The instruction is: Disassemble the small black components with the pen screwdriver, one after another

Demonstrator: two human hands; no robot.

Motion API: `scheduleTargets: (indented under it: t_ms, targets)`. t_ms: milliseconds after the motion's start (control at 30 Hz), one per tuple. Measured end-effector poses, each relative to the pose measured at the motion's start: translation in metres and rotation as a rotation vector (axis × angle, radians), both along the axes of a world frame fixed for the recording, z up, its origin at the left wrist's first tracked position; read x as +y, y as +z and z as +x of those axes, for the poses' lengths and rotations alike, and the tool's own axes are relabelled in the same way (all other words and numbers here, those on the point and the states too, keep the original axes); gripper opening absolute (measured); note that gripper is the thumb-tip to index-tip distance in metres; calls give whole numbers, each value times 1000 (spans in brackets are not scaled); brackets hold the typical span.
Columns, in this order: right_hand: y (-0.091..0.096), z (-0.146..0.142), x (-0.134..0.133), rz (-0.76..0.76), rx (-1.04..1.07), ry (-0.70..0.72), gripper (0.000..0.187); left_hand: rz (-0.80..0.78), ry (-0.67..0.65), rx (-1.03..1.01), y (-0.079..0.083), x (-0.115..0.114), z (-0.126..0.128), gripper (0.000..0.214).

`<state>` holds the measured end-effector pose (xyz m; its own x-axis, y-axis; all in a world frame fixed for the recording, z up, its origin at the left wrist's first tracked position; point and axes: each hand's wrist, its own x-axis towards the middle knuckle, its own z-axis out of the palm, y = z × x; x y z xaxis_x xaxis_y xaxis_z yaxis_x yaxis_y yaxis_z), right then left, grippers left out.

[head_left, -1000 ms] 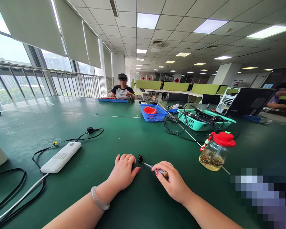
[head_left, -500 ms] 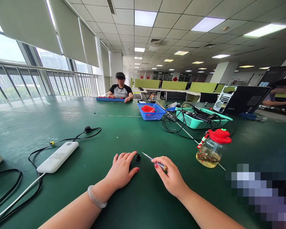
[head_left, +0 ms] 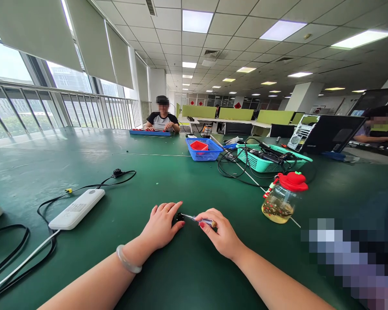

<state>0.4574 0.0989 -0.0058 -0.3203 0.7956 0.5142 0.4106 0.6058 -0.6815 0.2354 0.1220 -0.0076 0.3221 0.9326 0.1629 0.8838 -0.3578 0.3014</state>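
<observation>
Black part (head_left: 178,218) lies on the green table (head_left: 187,181), pinched between the thumb and forefinger of the left hand (head_left: 161,226). The right hand (head_left: 221,234), just beside it, is closed around a screwdriver (head_left: 198,220) whose tip touches the part.

On the green-covered table (head_left: 181,181), a flat white oblong power bank (head_left: 76,209) lies at nine o'clock, with a black cable (head_left: 93,188) plugged in. A glass jar with a red apple-shaped lid (head_left: 283,199) stands at three o'clock (yellowish liquid inside). A blue plastic basket (head_left: 203,156) sits at twelve o'clock, and a teal basket (head_left: 274,167) at one.
</observation>
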Motion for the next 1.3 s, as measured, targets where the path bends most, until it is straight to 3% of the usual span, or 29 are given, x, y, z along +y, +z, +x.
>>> scheduleTargets:
  t_ms: [233, 367, 500, 633, 733, 900, 1067, 1200, 1300]
  targets:
    - [-8, 14, 10, -24, 321, -152, 36, 11, -60, -17, -1, 4, -1, 32]
    - [-13, 13, 13, -33, 280, -230, 38, 22, -40, -39, 1, 5, -3, 28]
    - [-13, 6, 9, 38, 224, -174, 28, 48, -41, 27, 2, 1, -3, 30]
    - [-16, 6, 17, -269, 566, -65, 32, 42, 10, 104, 5, -11, -2, 30]
    - [-20, 10, 28, -338, 666, -64, 41, 38, 29, 108, 9, -26, -10, 30]
    - [-22, 12, 33, -397, 743, -60, 43, 8, -8, 99, 13, -66, -62, 31]
    - [-21, 12, 32, -423, 782, -44, 41, 53, 136, 92, 11, -107, -142, 39]
    - [-21, 12, 32, -435, 784, -33, 40, 110, 255, 132, 9, -121, -196, 49]
    - [-20, 12, 32, -441, 776, -36, 41, 111, 310, 186, 10, -123, -222, 52]
